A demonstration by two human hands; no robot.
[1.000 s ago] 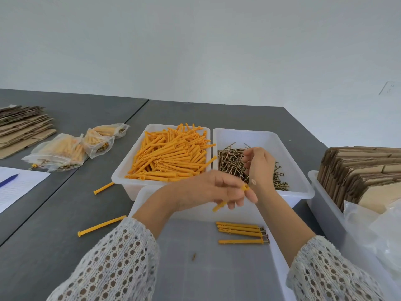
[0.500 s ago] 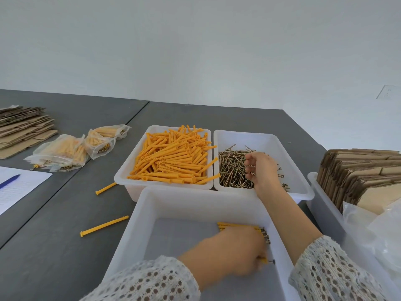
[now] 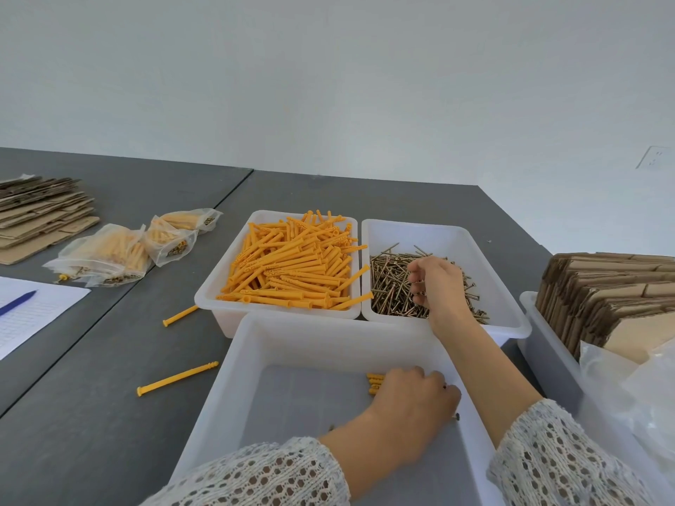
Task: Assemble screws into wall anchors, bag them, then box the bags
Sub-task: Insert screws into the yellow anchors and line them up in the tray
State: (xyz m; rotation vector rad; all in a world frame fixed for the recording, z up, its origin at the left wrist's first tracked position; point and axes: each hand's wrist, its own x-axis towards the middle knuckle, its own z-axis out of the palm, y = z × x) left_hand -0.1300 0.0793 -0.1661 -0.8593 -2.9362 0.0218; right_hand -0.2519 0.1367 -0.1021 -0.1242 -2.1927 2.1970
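Orange wall anchors [image 3: 288,268] fill the white bin at the back left, and brass screws [image 3: 389,286] lie in the white bin to its right. My right hand [image 3: 436,283] reaches into the screw pile with its fingers curled down among the screws; a pinch cannot be made out. In the near white bin [image 3: 328,337] my left hand [image 3: 412,399] lies palm down over a few assembled anchors [image 3: 374,383], fingers curled round one, with a dark screw head showing beside them.
Two loose anchors [image 3: 177,378] lie on the grey table left of the near bin. Filled bags [image 3: 109,253], flat cardboard [image 3: 40,210] and a sheet with a pen [image 3: 16,303] sit far left. At the right, a bin holds folded cardboard [image 3: 602,297] and clear plastic bags [image 3: 639,396].
My left hand brought the assembled anchor down into the near bin beside the others. My right hand dropped from above the screw bin into the screws.
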